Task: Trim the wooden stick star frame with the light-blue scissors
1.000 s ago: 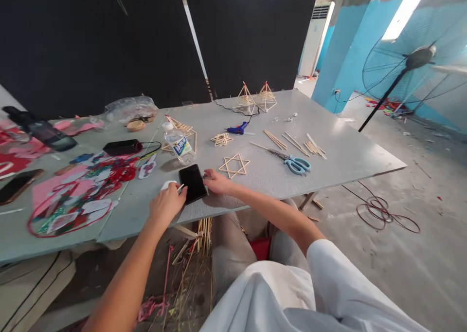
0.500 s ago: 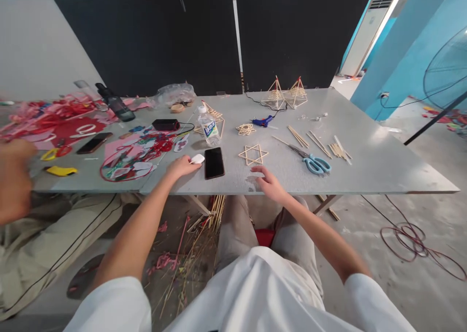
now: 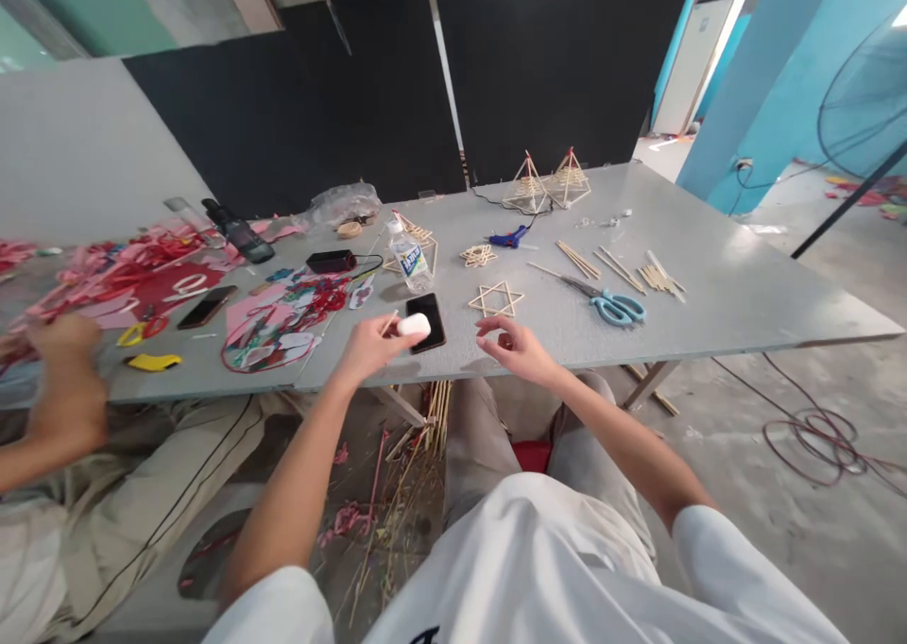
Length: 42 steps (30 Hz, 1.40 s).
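Observation:
In the head view my left hand (image 3: 373, 347) grips a small, rounded white case (image 3: 414, 326), like an earbud case, held up over the lower part of a black phone (image 3: 434, 315). A short thin stick also shows at its fingers. My right hand (image 3: 516, 349) is raised above the table's front edge, fingers apart and slightly bent, holding nothing. Just beyond it lies a flat six-pointed star of wooden sticks (image 3: 496, 298). A clear plastic bottle (image 3: 411, 259) stands behind the phone.
Blue-handled scissors (image 3: 615, 306), loose sticks (image 3: 577, 259) and a blue glue gun (image 3: 510, 237) lie to the right. Stick pyramids (image 3: 525, 186) stand at the back. Red ribbon and paper scraps (image 3: 298, 313) cover the left, where another person's hand (image 3: 67, 337) works.
My left hand has lifted the white case off the table and moved it right, over the phone. My right hand stays near the star. The view has tilted slightly.

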{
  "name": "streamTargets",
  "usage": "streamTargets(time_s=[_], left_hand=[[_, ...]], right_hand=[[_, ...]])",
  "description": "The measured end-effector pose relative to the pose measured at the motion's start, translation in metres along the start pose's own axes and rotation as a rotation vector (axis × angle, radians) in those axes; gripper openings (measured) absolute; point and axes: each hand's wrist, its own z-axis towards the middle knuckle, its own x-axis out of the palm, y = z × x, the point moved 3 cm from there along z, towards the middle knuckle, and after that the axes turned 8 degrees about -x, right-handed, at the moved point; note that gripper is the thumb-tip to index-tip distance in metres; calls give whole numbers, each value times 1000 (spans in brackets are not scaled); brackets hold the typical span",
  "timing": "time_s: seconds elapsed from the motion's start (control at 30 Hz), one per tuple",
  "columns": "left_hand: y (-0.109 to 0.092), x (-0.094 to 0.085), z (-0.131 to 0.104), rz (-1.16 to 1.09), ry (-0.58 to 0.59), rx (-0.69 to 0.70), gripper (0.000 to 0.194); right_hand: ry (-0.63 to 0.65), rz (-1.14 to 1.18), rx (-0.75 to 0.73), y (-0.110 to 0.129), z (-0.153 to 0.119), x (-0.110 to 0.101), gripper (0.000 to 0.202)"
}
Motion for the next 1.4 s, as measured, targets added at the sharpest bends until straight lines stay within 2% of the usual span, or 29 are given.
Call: streamTargets(time_s=[0.03, 0.1, 0.17, 0.23, 0.3, 0.43, 0.5, 0.57, 0.63, 0.67, 0.77, 0.87, 1.07, 1.17, 1.23, 1.33, 1.4], left_hand=[[-6, 8, -23, -55, 46, 44, 74], [-16, 28, -69, -215, 212, 103, 67], [-21, 46, -109, -204, 232, 118, 56], [-23, 63, -139, -218, 254, 116, 50], [-25, 80, -160, -220, 309, 127, 45], [-34, 113, -186, -264, 459, 133, 42], [-40, 126, -196, -290, 507, 104, 43], [-45, 134, -204, -295, 505, 79, 43], [-49, 136, -211, -304, 474, 64, 42], [-51, 136, -214, -312, 460, 58, 43], [-52, 134, -220, -331, 432, 58, 49], [-53, 131, -224, -331, 427, 89, 52], [-54, 131, -230, -295, 486, 146, 43], [-54, 131, -231, -295, 522, 157, 47], [-55, 129, -232, -314, 545, 144, 46], [-60, 124, -236, -363, 629, 102, 41], [-64, 119, -239, -380, 658, 107, 42]], right_hand=[[28, 1, -14, 8, -4, 1, 48], [108, 11, -31, 25, -18, 3, 47], [177, 25, -28, 39, -37, 3, 43], [228, 34, -15, 50, -59, -1, 38], [292, 18, 36, 55, -84, -6, 38], [396, 122, 325, 53, -137, -15, 57], [355, 142, 351, 56, -160, -21, 56], [225, 69, 256, 65, -177, -31, 47], [111, -48, 78, 78, -188, -40, 37], [96, -105, -26, 86, -191, -43, 32], [160, -263, -288, 102, -194, -46, 22], [227, -402, -396, 107, -192, -46, 22], [351, -649, -578, 106, -191, -44, 25], [354, -681, -615, 105, -190, -40, 27], [323, -621, -601, 107, -190, -40, 24], [320, -424, -497, 115, -192, -49, 22], [325, -298, -368, 119, -195, -60, 24]])
